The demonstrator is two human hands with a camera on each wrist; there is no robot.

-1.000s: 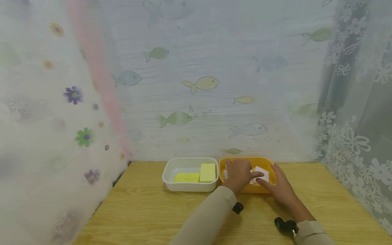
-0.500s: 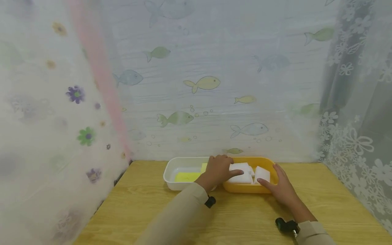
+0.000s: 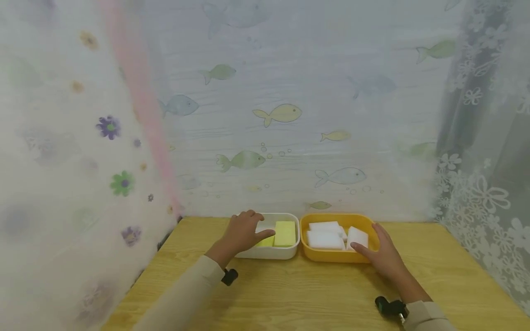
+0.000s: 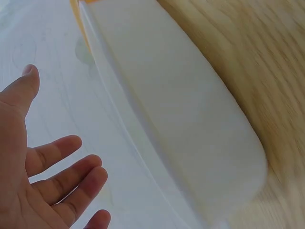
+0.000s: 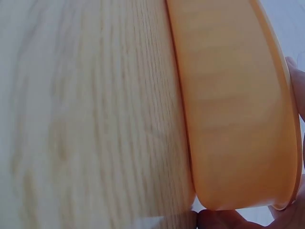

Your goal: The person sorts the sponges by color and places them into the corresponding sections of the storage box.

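My left hand (image 3: 240, 234) hovers over the left end of the white container (image 3: 269, 253), fingers spread and holding nothing. The left wrist view shows the same hand (image 4: 38, 176) apart from that container's wall. Inside it, a pale yellow sponge-like block (image 3: 285, 233) sits at the right end, beside a brighter yellow piece (image 3: 267, 241) partly hidden by my hand. My right hand (image 3: 385, 255) holds the right end of the orange-yellow container (image 3: 331, 256), thumb over the rim near a white sponge-like block (image 3: 358, 237). More white blocks (image 3: 325, 240) lie to its left.
Both containers stand side by side on the wooden table (image 3: 290, 294), close to a curtain with fish drawings (image 3: 281, 161). Flowered sheets hang at left and right. A small black camera (image 3: 389, 307) is worn at my right wrist.
My left hand has lifted from the white blocks in the orange-yellow container and moved left over the white one, uncovering the blocks. My right hand stays at its container's right end.
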